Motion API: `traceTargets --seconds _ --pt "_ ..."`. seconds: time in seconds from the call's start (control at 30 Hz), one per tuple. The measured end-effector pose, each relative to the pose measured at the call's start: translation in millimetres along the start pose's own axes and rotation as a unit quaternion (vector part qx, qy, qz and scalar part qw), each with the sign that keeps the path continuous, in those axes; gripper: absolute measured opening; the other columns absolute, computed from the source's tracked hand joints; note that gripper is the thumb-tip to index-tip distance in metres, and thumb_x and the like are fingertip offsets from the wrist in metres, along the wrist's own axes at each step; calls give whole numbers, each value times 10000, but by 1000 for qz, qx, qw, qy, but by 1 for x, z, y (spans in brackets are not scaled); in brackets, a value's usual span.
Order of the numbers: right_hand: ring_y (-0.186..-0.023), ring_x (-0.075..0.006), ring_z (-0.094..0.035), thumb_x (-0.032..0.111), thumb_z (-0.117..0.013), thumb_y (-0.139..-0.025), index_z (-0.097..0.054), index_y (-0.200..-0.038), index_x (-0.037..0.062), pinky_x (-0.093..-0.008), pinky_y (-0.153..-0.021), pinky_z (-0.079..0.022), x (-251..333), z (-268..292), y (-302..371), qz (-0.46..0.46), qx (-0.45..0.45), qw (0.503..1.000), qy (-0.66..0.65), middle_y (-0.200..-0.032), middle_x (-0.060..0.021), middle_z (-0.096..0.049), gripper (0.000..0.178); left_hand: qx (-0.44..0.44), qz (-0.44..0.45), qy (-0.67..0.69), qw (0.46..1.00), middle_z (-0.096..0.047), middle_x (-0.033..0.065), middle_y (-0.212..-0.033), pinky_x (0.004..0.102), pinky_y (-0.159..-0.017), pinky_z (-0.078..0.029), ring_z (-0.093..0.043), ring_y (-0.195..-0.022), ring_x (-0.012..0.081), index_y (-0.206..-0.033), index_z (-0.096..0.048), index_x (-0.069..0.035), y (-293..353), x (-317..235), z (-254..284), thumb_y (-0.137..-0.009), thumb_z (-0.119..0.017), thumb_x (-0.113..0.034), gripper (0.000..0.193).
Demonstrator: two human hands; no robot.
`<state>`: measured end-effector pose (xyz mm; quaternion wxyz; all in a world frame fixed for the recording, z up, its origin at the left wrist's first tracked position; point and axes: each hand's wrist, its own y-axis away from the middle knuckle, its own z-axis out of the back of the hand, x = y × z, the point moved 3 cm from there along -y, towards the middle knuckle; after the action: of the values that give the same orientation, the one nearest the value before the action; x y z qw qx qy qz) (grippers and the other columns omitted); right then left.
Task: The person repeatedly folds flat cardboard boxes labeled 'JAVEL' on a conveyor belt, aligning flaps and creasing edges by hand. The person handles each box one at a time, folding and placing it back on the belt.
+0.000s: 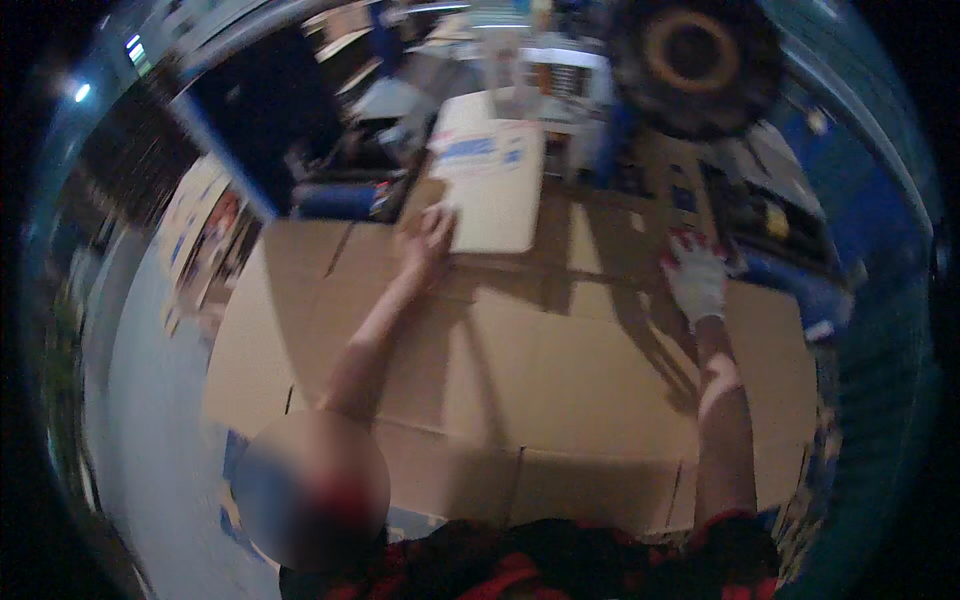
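Cardboard sheet (pixel 500 340): flattened, spread wide across the middle
Small box (pixel 490 185): far centre, on the sheet
Left hand (pixel 432 232): bare, touching box's near-left corner, grip unclear
Right hand (pixel 695 280): gloved, far right, grip unclear
Progress: early, nothing folded

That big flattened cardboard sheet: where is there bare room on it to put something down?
The cardboard sheet lies bare between the two forearms, and left of the left hand toward the floor. The far edge is crowded: a smaller printed carton at the left hand, clutter behind the gloved right hand.
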<state>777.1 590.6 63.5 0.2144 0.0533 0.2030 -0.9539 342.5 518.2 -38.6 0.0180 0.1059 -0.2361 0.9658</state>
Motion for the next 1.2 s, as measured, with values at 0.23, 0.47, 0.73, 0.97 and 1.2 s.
traceTargets --seconds 0.23,0.47,0.73,0.97,1.2 --pt "-1291 -329 -405 162 -547 -910 -455 -1338 21 -423 -1104 -259 -43 39 87 -64 -72 989 -113 -1391 -183 -437 460 92 149 -6 984 -360 136 -1446 432 -1048 -327 -347 -1318 321 -1285 -496 -153 117 72 59 -800 -643 -348 544" --pt "-1360 -336 -299 286 -465 -942 -348 -1421 71 -482 -1128 -161 -52 70 311 -120 56 991 14 -1439 -176 -373 537 128 589 -144 785 -570 142 -1243 441 -962 -418 -472 -1227 300 -1168 -617 -94 352 222 181 -777 -602 -584 626" --pt "-1354 -355 -280 264 -623 -848 -318 -1423 32 -455 -1125 -211 -74 102 436 -376 94 919 71 -1475 -173 -303 690 140 389 57 909 -655 211 -1046 427 -882 -473 -592 -1053 360 -1086 -646 -15 390 305 139 -779 -604 -576 641" --pt "-1034 -243 -573 190 -646 -869 -509 -1246 52 -419 -868 -494 -91 54 538 -591 -233 371 -677 -1214 -105 -564 424 82 443 251 857 -612 191 -1119 413 -907 -456 -565 -1082 329 -1156 -592 -5 387 294 132 -819 -620 -448 557" --pt "-1099 -194 -561 -27 -533 -864 -451 -1310 16 -337 -906 -469 -39 128 445 -502 -264 591 -573 -1280 -74 -535 456 -78 374 402 832 -569 171 -1192 399 -932 -440 -538 -1111 298 -1226 -538 4 319 206 286 -860 -637 -320 499"
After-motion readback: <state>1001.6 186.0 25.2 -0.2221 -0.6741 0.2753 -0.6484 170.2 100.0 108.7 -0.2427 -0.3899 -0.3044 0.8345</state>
